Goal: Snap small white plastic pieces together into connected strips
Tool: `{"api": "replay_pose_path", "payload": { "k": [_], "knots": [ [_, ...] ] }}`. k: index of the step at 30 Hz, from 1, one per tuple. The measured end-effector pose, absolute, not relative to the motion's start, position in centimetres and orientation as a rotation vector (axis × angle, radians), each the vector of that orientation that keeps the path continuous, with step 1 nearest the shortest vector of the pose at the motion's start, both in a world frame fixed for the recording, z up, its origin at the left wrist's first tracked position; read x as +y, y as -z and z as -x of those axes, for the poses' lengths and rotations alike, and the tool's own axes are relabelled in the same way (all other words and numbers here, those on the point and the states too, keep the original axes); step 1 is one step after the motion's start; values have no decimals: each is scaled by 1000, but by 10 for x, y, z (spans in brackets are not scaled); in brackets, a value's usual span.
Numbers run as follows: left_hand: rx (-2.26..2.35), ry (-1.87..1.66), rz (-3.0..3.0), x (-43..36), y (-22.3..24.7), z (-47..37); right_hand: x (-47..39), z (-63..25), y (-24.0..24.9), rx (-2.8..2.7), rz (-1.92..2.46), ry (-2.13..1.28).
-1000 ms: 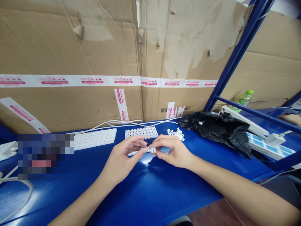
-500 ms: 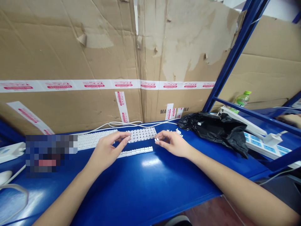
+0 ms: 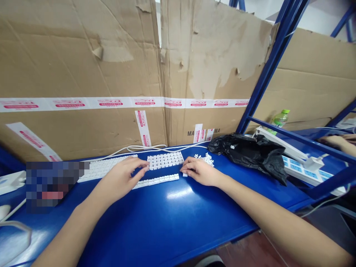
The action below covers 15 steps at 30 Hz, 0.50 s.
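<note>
My left hand [image 3: 122, 176] is at the left edge of a block of small white pieces [image 3: 165, 160] laid in close rows. Its thumb and index finger are nearly together; whatever lies between them is too small to make out. My right hand [image 3: 201, 171] has its fingertips closed on a small white piece [image 3: 185, 175] at the tabletop. That piece sits just right of the end of a single front row of white pieces [image 3: 158, 181]. Behind my right hand lies a loose pile of white pieces [image 3: 205, 159]. More white rows [image 3: 97, 167] extend behind my left hand.
A black plastic bag [image 3: 247, 154] lies right of the pile on the blue table [image 3: 155, 222]. White cables [image 3: 147, 148] run along the cardboard wall [image 3: 111, 66]. Power strips [image 3: 303, 170], a bottle [image 3: 279, 120] and another person's hand [image 3: 335, 141] are at right.
My right hand has lowered its small white piece to the tabletop by the front row's end. My left hand has shifted slightly left and down in view. The camera view has moved a little.
</note>
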<state>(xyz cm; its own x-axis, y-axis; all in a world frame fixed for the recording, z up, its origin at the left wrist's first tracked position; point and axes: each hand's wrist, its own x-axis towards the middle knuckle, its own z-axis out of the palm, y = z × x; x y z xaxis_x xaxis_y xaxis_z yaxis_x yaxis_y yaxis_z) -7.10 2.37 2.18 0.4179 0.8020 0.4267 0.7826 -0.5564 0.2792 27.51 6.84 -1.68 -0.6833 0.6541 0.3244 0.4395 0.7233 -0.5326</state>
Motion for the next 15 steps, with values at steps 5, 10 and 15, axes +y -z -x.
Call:
{"api": "replay_pose_path", "payload": {
  "k": [5, 10, 15],
  "knots": [
    [1496, -673, -2596, 21, -27, 75, 62, -273, 13, -2411, 862, -674],
    [1568, -491, -2493, 15, -28, 79, 60, -266, 17, -2388, 849, -769],
    [1525, -438, -2484, 15, -20, 82, 59, -262, 19, -2399, 817, -737]
  ]
}}
